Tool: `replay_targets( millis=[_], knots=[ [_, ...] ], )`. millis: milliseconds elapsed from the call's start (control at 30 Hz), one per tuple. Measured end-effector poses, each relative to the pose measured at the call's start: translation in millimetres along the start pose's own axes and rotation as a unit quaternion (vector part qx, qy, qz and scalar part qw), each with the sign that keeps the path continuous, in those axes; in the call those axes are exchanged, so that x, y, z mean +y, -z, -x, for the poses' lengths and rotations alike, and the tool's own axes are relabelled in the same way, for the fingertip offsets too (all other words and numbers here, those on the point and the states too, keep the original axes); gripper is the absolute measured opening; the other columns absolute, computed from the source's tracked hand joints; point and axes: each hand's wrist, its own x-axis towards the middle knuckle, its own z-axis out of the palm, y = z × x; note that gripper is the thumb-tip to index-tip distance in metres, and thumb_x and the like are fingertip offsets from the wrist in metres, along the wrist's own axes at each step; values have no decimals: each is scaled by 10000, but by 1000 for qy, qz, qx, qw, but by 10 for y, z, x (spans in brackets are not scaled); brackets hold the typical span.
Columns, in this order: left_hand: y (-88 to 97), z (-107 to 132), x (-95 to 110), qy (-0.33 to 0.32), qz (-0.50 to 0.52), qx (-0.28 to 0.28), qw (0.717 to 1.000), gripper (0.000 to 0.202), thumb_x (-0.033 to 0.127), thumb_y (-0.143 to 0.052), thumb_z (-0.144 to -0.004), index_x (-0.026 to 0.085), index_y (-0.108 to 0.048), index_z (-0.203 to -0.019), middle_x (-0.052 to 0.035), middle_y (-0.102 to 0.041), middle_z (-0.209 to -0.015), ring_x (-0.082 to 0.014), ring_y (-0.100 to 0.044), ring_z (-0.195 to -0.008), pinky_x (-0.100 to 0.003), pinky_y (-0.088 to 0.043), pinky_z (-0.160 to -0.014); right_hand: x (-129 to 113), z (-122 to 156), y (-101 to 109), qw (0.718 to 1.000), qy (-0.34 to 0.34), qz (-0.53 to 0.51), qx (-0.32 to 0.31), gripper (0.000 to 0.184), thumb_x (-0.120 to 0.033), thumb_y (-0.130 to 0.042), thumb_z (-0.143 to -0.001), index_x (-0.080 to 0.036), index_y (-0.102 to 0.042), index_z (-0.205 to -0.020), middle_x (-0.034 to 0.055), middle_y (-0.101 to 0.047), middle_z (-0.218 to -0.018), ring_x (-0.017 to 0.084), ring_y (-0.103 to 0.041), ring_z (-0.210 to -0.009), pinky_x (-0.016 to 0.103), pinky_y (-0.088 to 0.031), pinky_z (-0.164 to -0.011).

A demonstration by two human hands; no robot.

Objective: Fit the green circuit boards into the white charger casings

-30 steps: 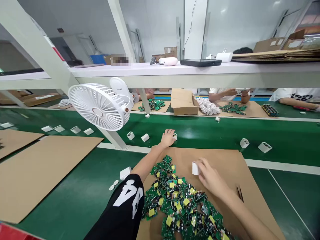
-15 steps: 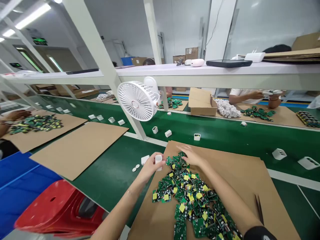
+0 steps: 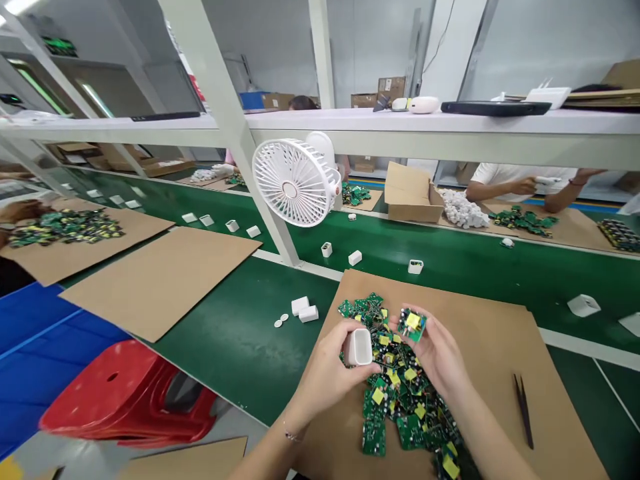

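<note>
Cardboard [image 3: 480,363] covers part of a green desk [image 3: 235,347] beneath a long white shelf [image 3: 360,121] in a pale grey workroom. From my remote post, I see the left hand [image 3: 330,367] grasping a white casing [image 3: 359,348], its open end turned toward the camera, while the right hand [image 3: 443,357] grips a green circuit board [image 3: 413,323] with a yellow top. Casing and board are apart, both held above a heap of circuit boards [image 3: 380,397] on the cardboard.

Dark tweezers [image 3: 523,410] lie to the right of the heap. On the bare green at left, I note two spare casings [image 3: 309,313] side by side, with two small white discs [image 3: 281,320] near them.

Beyond, a green strip [image 3: 475,280] carries scattered white cases [image 3: 355,258]. A white fan [image 3: 293,183] in front of a white post [image 3: 277,230] blocks part of my view. Across the strip, an open carton [image 3: 413,193] stands beside a mound of white pieces [image 3: 463,208]; a white-sleeved person [image 3: 523,185] works at right. Low at left stands a red stool [image 3: 100,393].
</note>
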Motion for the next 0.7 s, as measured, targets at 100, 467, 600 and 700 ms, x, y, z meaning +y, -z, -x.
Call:
replay_targets(
  millis=[100,467,600,700],
  knots=[
    [-79,16,107,-59,-24,-19,998,383,338,-776,-725,224,-581,-1035,-60,-646,-1015,-224,-591,-886,-295,-455,-748,-64,374,-128,994,66,-35,78,378,-489,-515,-927,-238,-612,-1192,122,-726,-1101,292,-694,-1039,464,-571,-887],
    [-192,102,263,-148,-73,-74,983,469,306,-760,-767,234,-550,-1180,-73,-649,-1096,-246,-602,-1006,-338,-485,-856,-12,709,-197,973,209,99,11,390,-345,-455,-985,-316,-454,-1374,68,-587,-1365,242,-562,-1261,426,-497,-1035],
    [-214,112,263,-170,-86,-64,980,469,312,-745,-781,219,-546,-1195,-92,-657,-1095,-257,-607,-1004,-355,-493,-853,1,747,-175,970,213,116,6,397,-342,-415,-998,-325,-427,-1395,57,-576,-1376,240,-548,-1276,428,-503,-1028],
    [-240,118,263,-179,-91,-69,977,470,323,-733,-794,213,-532,-1205,-97,-658,-1093,-256,-611,-999,-360,-499,-848,-19,773,-189,968,218,123,16,398,-350,-392,-1004,-328,-422,-1400,64,-581,-1368,251,-558,-1264,431,-518,-1007]
  ],
)
